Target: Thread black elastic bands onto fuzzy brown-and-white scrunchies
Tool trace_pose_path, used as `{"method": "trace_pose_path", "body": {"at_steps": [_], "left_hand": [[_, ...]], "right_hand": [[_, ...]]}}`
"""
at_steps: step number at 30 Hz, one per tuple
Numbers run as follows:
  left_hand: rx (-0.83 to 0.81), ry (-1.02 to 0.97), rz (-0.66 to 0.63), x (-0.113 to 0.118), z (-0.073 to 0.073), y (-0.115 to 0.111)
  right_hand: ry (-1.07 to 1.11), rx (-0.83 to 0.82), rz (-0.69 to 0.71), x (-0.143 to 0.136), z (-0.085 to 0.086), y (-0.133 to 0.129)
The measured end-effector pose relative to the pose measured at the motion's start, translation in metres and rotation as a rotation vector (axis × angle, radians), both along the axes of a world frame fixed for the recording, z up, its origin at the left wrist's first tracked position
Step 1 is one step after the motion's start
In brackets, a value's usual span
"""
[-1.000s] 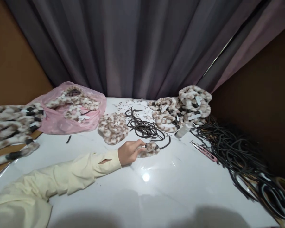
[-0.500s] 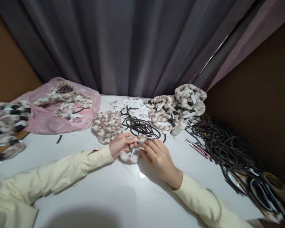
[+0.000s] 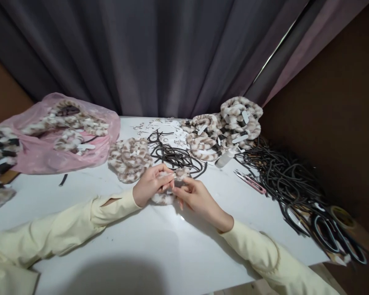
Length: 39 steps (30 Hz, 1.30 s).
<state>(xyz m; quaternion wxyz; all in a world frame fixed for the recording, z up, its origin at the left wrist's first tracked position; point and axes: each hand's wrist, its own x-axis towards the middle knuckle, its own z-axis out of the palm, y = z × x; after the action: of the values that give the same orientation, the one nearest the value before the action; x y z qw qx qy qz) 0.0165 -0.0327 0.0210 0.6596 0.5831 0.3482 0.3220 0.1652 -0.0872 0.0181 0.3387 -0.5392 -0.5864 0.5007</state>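
Observation:
Near the middle of the white table, my left hand is closed on a spotted furry loop, its thumb and fingers pinched together. My right hand meets it from the right, fingertips pinched against the left ones; whatever small part lies between them is hidden. The loop hangs below and behind the fingers. Just behind the hands lies a bundle of black cords, and a pile of spotted furry loops sits to its left.
A pink plastic bag with furry loops lies at left. Small metal pieces are spread at the back. On the right are tagged furry loops, a small bottle, pink-handled snips, a black cord heap and large scissors.
My right hand has turned and brought its fingertips against those of my left hand. The whole view has shifted, so the table's things appear further left and slightly higher.

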Motion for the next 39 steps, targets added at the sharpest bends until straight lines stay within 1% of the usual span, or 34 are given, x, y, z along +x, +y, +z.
{"method": "trace_pose_path", "body": {"at_steps": [1, 3, 5, 7, 9, 10, 12, 15, 17, 19, 25, 30, 35, 39], "left_hand": [[0.112, 0.039, 0.005, -0.001, 0.0, 0.0], [0.35, 0.162, 0.035, -0.003, 0.0, 0.0], [0.588, 0.308, 0.082, -0.006, -0.001, 0.001], [0.803, 0.407, 0.131, -0.008, -0.005, 0.002], [0.985, 0.449, 0.173, -0.009, -0.009, 0.004], [1.056, 0.459, 0.19, -0.009, -0.011, 0.005], [1.163, 0.476, 0.218, -0.009, -0.014, 0.006], [1.248, 0.476, 0.249, -0.01, -0.015, 0.006], [1.266, 0.477, 0.259, -0.01, -0.015, 0.006], [1.28, 0.481, 0.243, -0.011, -0.014, 0.006], [1.362, 0.439, 0.184, -0.012, -0.016, 0.008], [1.447, 0.434, 0.157, -0.013, -0.019, 0.01], [1.505, 0.526, 0.199, -0.012, -0.021, 0.012], [1.553, 0.601, 0.236, -0.011, -0.021, 0.01]], "right_hand": [[0.093, -0.064, 0.024, 0.0, 0.003, 0.0], [0.188, -0.141, 0.055, -0.001, 0.007, -0.001], [0.214, -0.168, 0.053, -0.001, 0.009, -0.001], [0.214, -0.177, 0.05, 0.0, 0.009, -0.001], [0.156, -0.122, 0.055, 0.001, 0.008, -0.002], [0.095, -0.058, 0.061, 0.002, 0.008, -0.002], [-0.085, 0.122, 0.067, 0.003, 0.007, -0.004], [-0.346, 0.378, 0.053, 0.004, 0.005, -0.008], [-0.434, 0.477, 0.04, 0.004, 0.005, -0.01], [-0.466, 0.525, 0.035, 0.005, 0.004, -0.011], [-0.458, 0.576, 0.079, 0.005, 0.003, -0.01], [-0.478, 0.513, 0.116, 0.005, 0.0, -0.011], [-0.602, 0.513, 0.163, 0.005, -0.001, -0.012], [-0.751, 0.605, 0.198, 0.004, 0.003, -0.017]]}}
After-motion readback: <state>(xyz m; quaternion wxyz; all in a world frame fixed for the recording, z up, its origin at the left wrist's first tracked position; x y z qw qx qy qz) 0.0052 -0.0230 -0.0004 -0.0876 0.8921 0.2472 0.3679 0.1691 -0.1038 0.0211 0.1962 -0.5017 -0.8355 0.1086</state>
